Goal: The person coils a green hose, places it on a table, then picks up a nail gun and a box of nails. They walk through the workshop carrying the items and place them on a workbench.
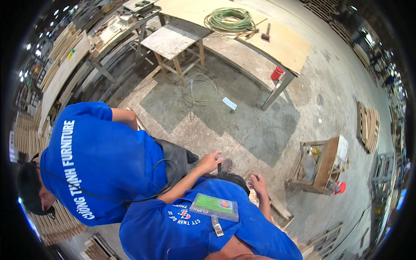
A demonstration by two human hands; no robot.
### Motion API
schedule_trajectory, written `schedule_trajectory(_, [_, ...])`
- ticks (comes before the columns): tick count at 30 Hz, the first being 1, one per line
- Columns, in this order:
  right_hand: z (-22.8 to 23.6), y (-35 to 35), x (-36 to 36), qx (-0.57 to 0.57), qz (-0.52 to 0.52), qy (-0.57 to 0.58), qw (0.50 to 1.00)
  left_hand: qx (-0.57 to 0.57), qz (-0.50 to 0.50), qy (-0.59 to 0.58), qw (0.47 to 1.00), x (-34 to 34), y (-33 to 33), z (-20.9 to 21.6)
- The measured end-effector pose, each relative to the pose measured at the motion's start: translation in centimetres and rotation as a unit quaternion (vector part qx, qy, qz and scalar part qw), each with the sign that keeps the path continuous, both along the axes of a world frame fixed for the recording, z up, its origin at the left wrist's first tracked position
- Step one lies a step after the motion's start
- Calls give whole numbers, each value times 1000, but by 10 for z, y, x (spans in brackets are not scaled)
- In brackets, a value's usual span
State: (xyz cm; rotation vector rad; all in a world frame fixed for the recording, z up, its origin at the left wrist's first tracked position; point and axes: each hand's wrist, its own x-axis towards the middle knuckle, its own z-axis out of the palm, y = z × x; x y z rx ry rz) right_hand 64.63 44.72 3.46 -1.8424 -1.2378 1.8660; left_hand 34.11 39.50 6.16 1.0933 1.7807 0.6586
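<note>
The left hand (211, 162), with loosely parted fingers, is hovering just beside a black strap-like piece (219, 168) at the waist. The right hand (258, 184) is curving half-open. A hose coil (229, 29) is lying by the bench's (288, 51) near edge.

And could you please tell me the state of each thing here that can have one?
Bare left hand: fingers partly curled, grip unclear
Bare right hand: fingers partly curled, seemingly empty
Long green hose: coiled
Thin translucent tubing: loosely looped
Dark-headed, long-handled mallet: lying down
White-topped wooden table: upright
Green rectangular badge: clipped on
</note>
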Motion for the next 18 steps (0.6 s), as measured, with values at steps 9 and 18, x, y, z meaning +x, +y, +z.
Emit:
schedule_trajectory(9, [3,211,-65,158,212,-63,962,-128,192,73,970,-74,35,-21])
schedule_trajectory(18, [-22,281,-242,198,465,-92,858,-221,299,21,928,-164,63,-42])
